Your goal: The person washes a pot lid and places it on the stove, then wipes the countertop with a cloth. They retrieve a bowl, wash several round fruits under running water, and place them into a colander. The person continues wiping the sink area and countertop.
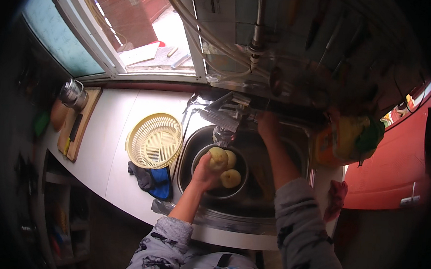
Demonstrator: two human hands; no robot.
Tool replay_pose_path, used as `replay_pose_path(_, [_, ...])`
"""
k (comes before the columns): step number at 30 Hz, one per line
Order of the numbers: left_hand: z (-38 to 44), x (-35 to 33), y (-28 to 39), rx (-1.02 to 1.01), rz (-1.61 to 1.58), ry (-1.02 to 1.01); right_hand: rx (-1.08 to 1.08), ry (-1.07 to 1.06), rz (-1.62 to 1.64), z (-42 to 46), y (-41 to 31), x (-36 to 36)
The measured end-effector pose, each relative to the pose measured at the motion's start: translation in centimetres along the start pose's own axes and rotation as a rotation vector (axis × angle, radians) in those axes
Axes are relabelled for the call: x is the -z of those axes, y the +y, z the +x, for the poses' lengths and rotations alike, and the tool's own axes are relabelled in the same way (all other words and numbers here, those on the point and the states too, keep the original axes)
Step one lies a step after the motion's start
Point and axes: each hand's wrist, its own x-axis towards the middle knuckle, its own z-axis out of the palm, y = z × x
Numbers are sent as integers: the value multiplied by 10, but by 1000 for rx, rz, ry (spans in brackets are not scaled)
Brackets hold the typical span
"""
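Note:
My left hand (203, 173) grips a pale yellow round fruit (218, 157), perhaps a pear, just under the faucet's spout (222, 135). Below it, a metal bowl (240, 192) sits in the left part of the steel sink (190, 135). Two more such fruits lie in the bowl: one yellow fruit (230, 178) in front and another (231, 159) partly covered by the held one. My right hand (268, 123) reaches to the sink's dim back edge, right of the faucet body (221, 119). Shadow hides its fingers and whatever they touch.
A cream plastic colander (133, 141) stands left of the sink, near a blue-and-grey cloth (159, 184). Further left, a wooden cutting board (88, 109) carries a knife (76, 126) and a metal container (74, 94). A yellow jug (339, 140) stands at right.

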Motion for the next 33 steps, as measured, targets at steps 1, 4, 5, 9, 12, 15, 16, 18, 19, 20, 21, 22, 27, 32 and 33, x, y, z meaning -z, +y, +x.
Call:
replay_pose_path(1, [2, -2, 1, 7, 4, -8, 23, 12, -22, 3, 8, -6])
replay_pose_path(4, [10, -1, 7, 33, 25, 2, 65, 30, -82, 9, 24, -26])
replay_pose_path(5, [12, -1, 8, 37, 39, -14, 58, 28, -96, 9, 26, -29])
replay_pose_path(9, [17, -4, 13, 73, 79, -76, 116, 71, -176, 8, 34, -33])
replay_pose_path(12, [13, -10, 21, 111, 95, 16, -104, -227, 242, -21, 17, -18])
replay_pose_path(15, [18, -37, 27, 231, 230, 213, 166, -172, 94, -110, -6, -34])
replay_pose_path(16, [19, -42, 25, 286, 302, 297, 335, -242, 37, -128, 1, -53])
replay_pose_path(18, [42, 2, 21, 68, 707, 249, 303, -8, 103, -154, -54, -42])
replay_pose_path(19, [42, 5, 17, -222, 1013, 145, 260, -101, 225, -149, -47, -47])
replay_pose_path(20, [43, 9, 13, -552, 1314, 127, 218, -194, 348, -139, -33, -59])
replay_pose_path(21, [34, -2, 13, -694, 1435, 97, 159, -284, 469, -135, -21, -64])
replay_pose_path(22, [18, -13, 16, -842, 1555, 84, -26, -443, 596, -132, -25, -59])
replay_pose_path(27, [31, 9, 9, -681, 1716, 131, 294, -244, 286, -133, -18, -75])
replay_pose_path(32, [38, 19, 33, 291, 723, 167, 362, 2, 74, -160, -75, -23])
replay_pose_path(33, [41, 29, 32, -6, 1070, 175, 333, 15, 105, -163, -80, -25])
